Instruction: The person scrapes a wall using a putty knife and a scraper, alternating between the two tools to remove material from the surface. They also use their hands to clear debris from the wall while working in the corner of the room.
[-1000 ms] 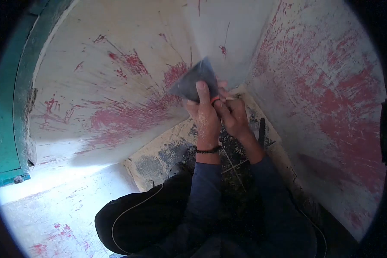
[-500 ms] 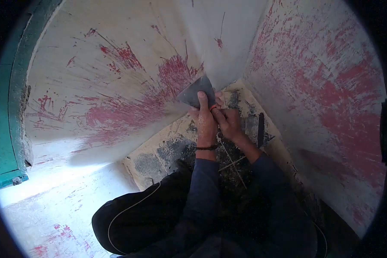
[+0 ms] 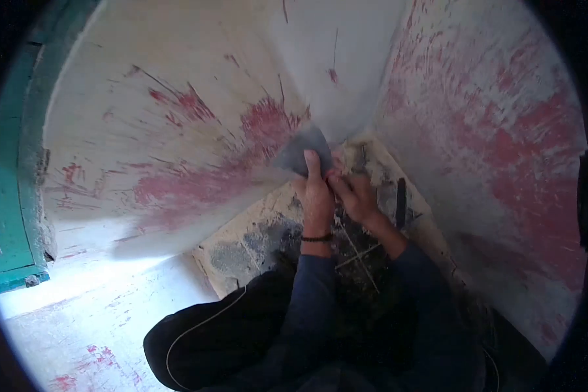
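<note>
A wide scraper (image 3: pixel 300 147) with a dark grey, flared blade lies against the left wall, by the lower edge of a red patch. My left hand (image 3: pixel 317 201) is closed around it, its thumb stretched along the blade; a dark beaded bracelet circles that wrist. Beside it, my right hand (image 3: pixel 360 197) is wrapped round the handle end, which the fingers mostly hide. The left wall (image 3: pixel 196 150) is whitish, with scraped red paint patches and scratches.
The right wall (image 3: pixel 496 124) carries larger red areas. Pale debris covers the dark tiled floor (image 3: pixel 238 255). A dark, narrow strip (image 3: pixel 400 202) lies near the right wall. At far left is a green frame (image 3: pixel 10 196). My bent knee (image 3: pixel 196 333) is close to the left wall.
The view has shifted slightly, so walls, hands and scraper sit lower in it. Both hands keep their hold, and the blade stays by the same red patch, now blurred.
</note>
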`<state>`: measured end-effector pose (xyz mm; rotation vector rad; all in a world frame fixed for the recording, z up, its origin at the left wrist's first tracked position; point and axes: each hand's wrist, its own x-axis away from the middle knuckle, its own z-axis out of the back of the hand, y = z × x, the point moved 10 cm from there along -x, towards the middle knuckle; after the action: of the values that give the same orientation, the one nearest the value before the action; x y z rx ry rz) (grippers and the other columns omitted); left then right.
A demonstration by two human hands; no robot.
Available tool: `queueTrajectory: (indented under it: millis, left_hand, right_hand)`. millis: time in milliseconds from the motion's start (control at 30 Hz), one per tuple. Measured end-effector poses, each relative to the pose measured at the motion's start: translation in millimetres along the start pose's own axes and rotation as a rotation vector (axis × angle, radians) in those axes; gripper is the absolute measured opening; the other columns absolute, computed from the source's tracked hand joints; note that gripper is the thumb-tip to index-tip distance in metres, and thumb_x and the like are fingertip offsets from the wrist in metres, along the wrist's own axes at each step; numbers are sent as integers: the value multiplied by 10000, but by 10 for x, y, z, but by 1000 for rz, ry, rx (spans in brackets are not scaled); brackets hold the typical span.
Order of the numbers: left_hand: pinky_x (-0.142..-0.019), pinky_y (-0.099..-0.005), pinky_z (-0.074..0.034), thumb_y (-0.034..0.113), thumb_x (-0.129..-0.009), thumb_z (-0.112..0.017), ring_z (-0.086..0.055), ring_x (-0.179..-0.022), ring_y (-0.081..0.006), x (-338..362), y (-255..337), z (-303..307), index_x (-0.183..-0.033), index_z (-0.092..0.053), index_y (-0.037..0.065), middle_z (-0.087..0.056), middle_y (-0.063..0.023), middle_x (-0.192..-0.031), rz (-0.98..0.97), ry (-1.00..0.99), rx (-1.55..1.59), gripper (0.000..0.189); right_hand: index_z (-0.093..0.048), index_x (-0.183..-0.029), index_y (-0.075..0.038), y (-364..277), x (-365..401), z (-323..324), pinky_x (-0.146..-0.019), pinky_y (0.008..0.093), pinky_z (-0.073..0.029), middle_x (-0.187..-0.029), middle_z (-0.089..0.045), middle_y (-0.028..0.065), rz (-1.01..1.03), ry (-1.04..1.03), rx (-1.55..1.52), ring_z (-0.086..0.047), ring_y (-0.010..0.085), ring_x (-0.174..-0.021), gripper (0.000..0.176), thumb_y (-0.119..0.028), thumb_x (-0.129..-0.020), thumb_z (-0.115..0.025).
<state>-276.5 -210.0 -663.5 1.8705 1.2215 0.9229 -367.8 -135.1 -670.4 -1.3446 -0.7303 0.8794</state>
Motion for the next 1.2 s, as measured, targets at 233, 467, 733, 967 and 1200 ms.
queueTrajectory:
  millis: [233, 467, 733, 967, 1200]
  left_hand:
    - [-632, -272, -509, 325, -1039, -610, -629, -711, -125, 39, -10, 64, -1031, -656, -19, -700, -71, -875, 16, 36, 3, 347]
    - [-624, -285, -530, 365, -1032, -612, -657, -714, -162, -6, -211, 230, -1066, -639, -23, -708, -109, -919, 8, 39, -48, 390]
    - [-635, -292, -546, 371, -1031, -610, -672, -732, -181, 75, 115, 49, -1093, -631, -32, -714, -135, -934, -3, -8, -98, 408]
    - [-645, -304, -561, 324, -1027, -626, -680, -730, -173, -34, 42, 136, -1099, -636, -46, -720, -107, -933, -72, 10, -153, 377]
    - [-669, -289, -534, 390, -1027, -610, -668, -760, -170, -77, -321, 520, -1086, -633, -21, -709, -116, -897, -59, 56, -289, 416]
  right_hand:
    - [-692, -860, 24, 232, 106, -60, -584, 389, -429, -655, -616, 146, -25, -23, 48, -580, 171, -626, 458, -397, -1007, -588]
    - [-658, -744, 35, 311, 142, -72, -520, 412, -358, -554, -544, 120, -66, -78, 124, -526, 160, -545, 549, -440, -1006, -570]
    - [-665, -718, 15, 146, 114, -106, -516, 397, -378, -541, -552, 105, -124, -159, 13, -527, 163, -516, 569, -455, -1015, -546]
    - [-640, -678, 4, 211, 141, -95, -529, 391, -381, -538, -545, 90, -41, -82, -3, -532, 165, -522, 592, -467, -1022, -537]
    - [-592, -622, -30, 405, 249, -218, -476, 349, -342, -508, -489, 16, -59, -60, -81, -473, 104, -486, 587, -427, -1048, -515]
